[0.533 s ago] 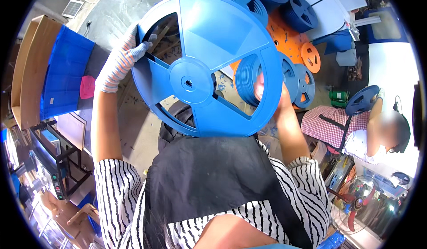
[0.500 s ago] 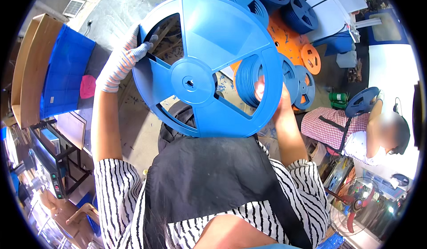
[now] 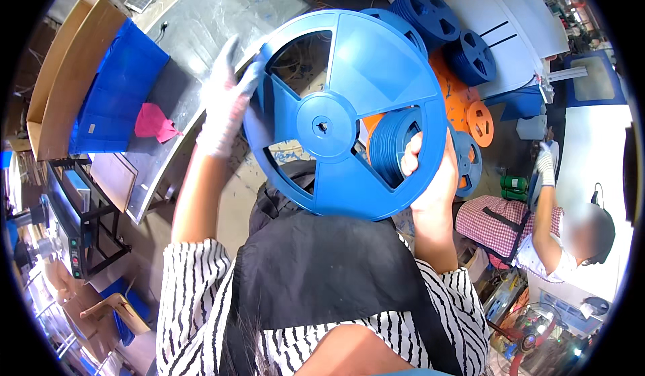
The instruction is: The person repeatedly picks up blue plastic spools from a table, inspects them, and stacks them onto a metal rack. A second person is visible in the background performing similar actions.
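A large blue plastic reel with a round hub and wedge-shaped openings is held up in front of my chest, its flat face toward me. My right hand, bare, grips its right rim, with fingertips showing through the lower right opening. My left hand, in a light knitted glove, is at the reel's left edge, blurred, its fingers spread and not wrapped round the rim. Whether it still touches the reel I cannot tell. Through the lower right opening shows a stack of blue reels standing behind.
More blue reels stand on an orange surface at far right. A grey table on the left bears a blue bin and a pink cloth. Another person works at the right, near a fan.
My left hand has let go of the rim and spread its fingers. In the picture the reel sits further right and slightly lower, still in my right hand. The other person's arm has moved.
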Demonstrator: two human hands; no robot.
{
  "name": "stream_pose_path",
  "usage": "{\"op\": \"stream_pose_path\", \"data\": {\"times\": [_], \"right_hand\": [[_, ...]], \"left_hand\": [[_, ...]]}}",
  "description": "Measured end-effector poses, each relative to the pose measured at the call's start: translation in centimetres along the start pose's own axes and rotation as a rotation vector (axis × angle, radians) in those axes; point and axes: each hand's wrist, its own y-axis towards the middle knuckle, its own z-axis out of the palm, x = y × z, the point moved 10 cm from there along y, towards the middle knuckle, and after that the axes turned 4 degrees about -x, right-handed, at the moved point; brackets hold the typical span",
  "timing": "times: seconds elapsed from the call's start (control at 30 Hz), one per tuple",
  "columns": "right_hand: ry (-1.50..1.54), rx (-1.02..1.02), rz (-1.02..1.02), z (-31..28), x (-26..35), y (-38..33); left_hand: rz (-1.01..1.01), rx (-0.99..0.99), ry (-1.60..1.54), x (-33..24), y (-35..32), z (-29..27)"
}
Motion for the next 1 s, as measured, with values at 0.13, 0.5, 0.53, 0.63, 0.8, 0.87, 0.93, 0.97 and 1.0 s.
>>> {"op": "stream_pose_path", "data": {"times": [0.13, 0.5, 0.53, 0.63, 0.8, 0.87, 0.93, 0.97, 1.0], "right_hand": [[-0.041, 0.117, -0.255, 4.0, 0.3, -0.6], [-0.782, 0.589, -0.767, 13.1, -3.0, -5.2], [-0.752, 0.645, -0.748, 13.4, -3.3, -5.5], [-0.856, 0.672, -0.885, 13.4, -3.1, -5.9], [-0.837, 0.457, -0.829, 10.6, 0.6, -3.8], [-0.771, 0.292, -0.635, 7.4, 0.8, -2.1], [-0.657, 0.228, -0.298, 5.8, 0.0, -0.5], [-0.608, 0.267, -0.185, 5.8, -0.5, 0.1], [-0.602, 0.327, -0.05, 6.3, -1.1, 0.6]], "left_hand": [[-0.226, -0.07, -0.532, 1.1, -8.6, 3.5], [-0.153, 0.968, -0.721, -6.6, -9.8, 17.9], [-0.255, 0.96, -0.83, -6.9, -9.9, 17.8], [-0.591, 0.882, -1.185, -7.7, -9.3, 16.8], [-0.781, 0.631, -1.503, -6.5, -6.0, 15.4], [-0.528, 0.577, -1.563, -6.2, -4.2, 15.0], [0.028, 0.439, -1.311, -7.0, -2.8, 12.7], [0.369, 0.339, -0.998, -8.4, -3.2, 11.4], [0.435, 0.208, -0.957, -7.8, -2.7, 10.7]]}}
